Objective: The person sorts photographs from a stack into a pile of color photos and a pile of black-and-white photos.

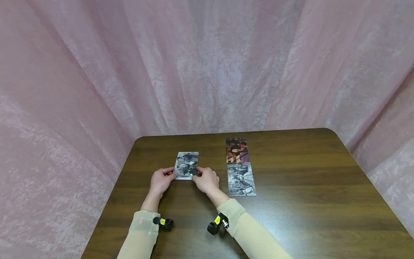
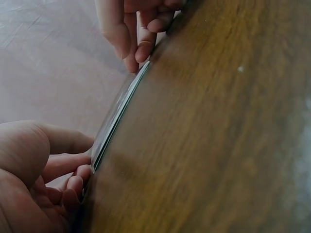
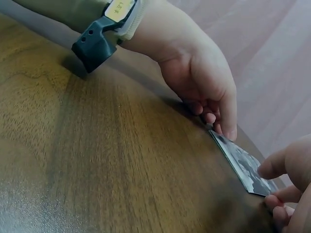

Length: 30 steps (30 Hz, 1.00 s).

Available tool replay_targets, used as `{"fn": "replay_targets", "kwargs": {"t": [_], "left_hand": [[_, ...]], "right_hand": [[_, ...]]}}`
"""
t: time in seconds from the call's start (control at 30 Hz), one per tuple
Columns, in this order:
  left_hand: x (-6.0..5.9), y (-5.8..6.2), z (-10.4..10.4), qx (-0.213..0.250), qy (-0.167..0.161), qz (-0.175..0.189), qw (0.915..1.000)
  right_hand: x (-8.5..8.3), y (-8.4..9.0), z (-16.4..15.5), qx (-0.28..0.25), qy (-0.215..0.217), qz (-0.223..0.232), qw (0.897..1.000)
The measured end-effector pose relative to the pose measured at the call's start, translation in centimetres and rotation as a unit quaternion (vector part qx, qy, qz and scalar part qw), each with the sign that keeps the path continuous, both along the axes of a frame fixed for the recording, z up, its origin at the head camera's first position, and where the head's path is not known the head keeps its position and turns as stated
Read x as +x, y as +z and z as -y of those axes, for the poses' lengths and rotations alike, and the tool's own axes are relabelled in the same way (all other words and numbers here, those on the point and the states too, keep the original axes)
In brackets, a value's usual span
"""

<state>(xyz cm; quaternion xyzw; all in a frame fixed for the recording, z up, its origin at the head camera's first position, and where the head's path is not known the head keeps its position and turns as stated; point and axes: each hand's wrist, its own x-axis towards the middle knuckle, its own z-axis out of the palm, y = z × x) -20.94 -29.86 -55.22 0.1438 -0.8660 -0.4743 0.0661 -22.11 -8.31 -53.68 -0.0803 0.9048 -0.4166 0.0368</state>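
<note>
A black-and-white photo [image 1: 186, 165] lies flat on the dark wooden table [image 1: 307, 201]. My left hand [image 1: 165, 177] holds its near left corner, fingers curled against the edge. At the near right corner my right hand [image 1: 202, 177] pinches it the same way. The left wrist view looks along the photo's thin edge [image 2: 118, 110], with the left hand [image 2: 73, 170] at one end and the right hand [image 2: 138, 46] at the other. In the right wrist view the photo [image 3: 241, 165] lies between the left hand [image 3: 218, 116] and the right hand's fingertips [image 3: 274, 187].
Two more photos lie to the right: a colour one [image 1: 237, 150] and, touching its near edge, a black-and-white one [image 1: 241, 179]. Pink curtain [image 1: 207, 64] closes in the table at the back and sides. Black cameras sit on both wrists [image 1: 165, 223].
</note>
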Motion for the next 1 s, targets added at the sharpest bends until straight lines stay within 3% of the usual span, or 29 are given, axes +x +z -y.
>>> {"fn": "replay_targets", "kwargs": {"t": [0.2,0.6,1.0], "left_hand": [[0.1,0.2,-0.1,0.000,0.004,0.006,1.0000],[0.2,0.5,-0.3,0.016,0.015,0.009,0.9997],[0.6,0.7,-1.7,0.097,0.048,-0.026,0.9938]], "right_hand": [[0.2,0.3,0.2,0.006,-0.002,0.004,1.000],[0.0,0.4,0.2,-0.034,-0.013,0.021,0.999],[-0.1,0.7,0.3,-0.150,-0.045,0.068,0.985]]}}
